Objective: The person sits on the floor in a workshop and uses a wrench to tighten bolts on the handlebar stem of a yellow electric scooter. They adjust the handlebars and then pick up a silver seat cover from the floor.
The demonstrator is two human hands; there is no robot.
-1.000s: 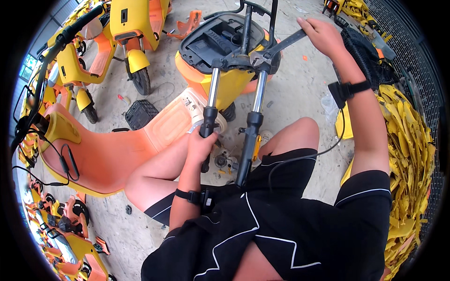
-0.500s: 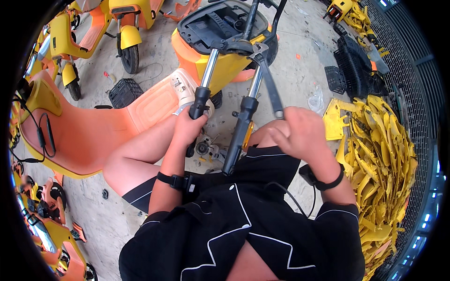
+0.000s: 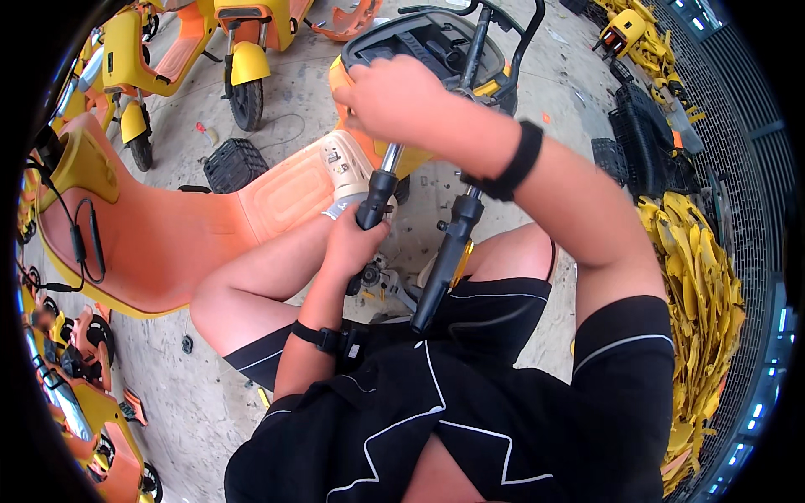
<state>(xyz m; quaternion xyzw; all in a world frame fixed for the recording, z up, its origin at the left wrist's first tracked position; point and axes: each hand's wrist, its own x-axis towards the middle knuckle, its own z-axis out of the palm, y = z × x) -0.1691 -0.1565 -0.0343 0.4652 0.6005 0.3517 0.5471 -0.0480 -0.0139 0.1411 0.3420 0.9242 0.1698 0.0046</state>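
My left hand (image 3: 352,239) is wrapped round the lower part of the left fork leg (image 3: 381,194), black below a shiny metal tube. The right fork leg (image 3: 449,251) stands parallel, its black lower end over my lap. My right hand (image 3: 398,101) reaches across the top of the fork with curled fingers. The adjustable wrench it held earlier is hidden behind this hand and forearm, as is the clamp joining the two legs. Behind them lies the yellow and orange scooter front (image 3: 340,80) with its dark tray (image 3: 419,50) and black handlebar (image 3: 528,46).
An orange scooter body (image 3: 168,226) lies at the left, next to a black basket (image 3: 235,163). Yellow scooters (image 3: 147,54) stand beyond it. A tall heap of yellow panels (image 3: 696,327) lines the right side, with black crates (image 3: 641,130) farther off.
My right hand has swung up and to the left across the fork, and the wrench has gone out of sight. My left hand keeps its hold on the left fork leg.
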